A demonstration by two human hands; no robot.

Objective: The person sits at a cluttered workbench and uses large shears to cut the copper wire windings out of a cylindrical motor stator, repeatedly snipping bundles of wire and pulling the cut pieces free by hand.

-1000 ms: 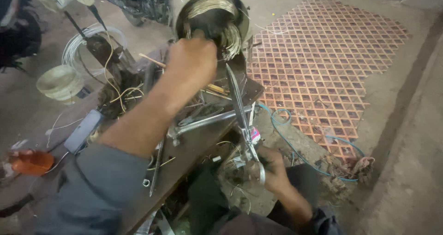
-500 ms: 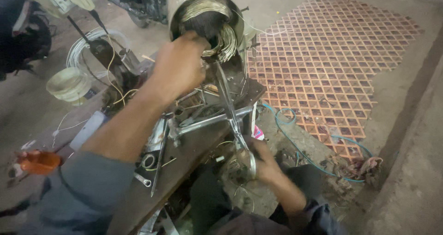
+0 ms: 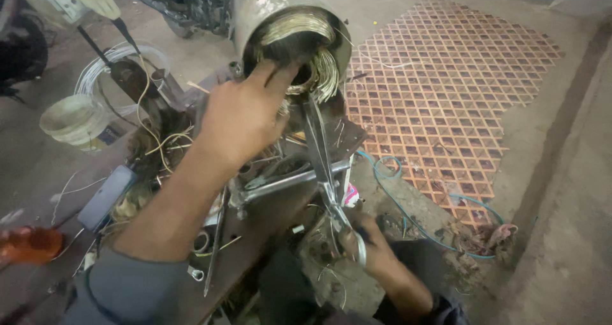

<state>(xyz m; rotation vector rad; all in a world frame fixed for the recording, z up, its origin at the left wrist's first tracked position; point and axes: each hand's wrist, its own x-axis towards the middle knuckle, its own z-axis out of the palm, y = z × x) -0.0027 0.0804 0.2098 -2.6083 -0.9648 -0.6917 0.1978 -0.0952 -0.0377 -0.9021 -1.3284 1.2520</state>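
Observation:
A metal motor casing with shiny wire windings inside lies on a cluttered workbench, its open end toward me. My left hand reaches into that opening, fingers resting on the windings' lower edge. My right hand, low near the bench's front edge, grips the handles of long metal scissors. The scissor blades point up at the windings, tips beside my left fingers.
The bench holds loose wires, a metal bar and small tools. A white bucket and a wire coil sit at the left. A teal cable trails over a red patterned floor tile area. An orange object lies at far left.
The view has closed in on the casing. My left hand shifted lower on the opening. The scissors stay raised toward the windings.

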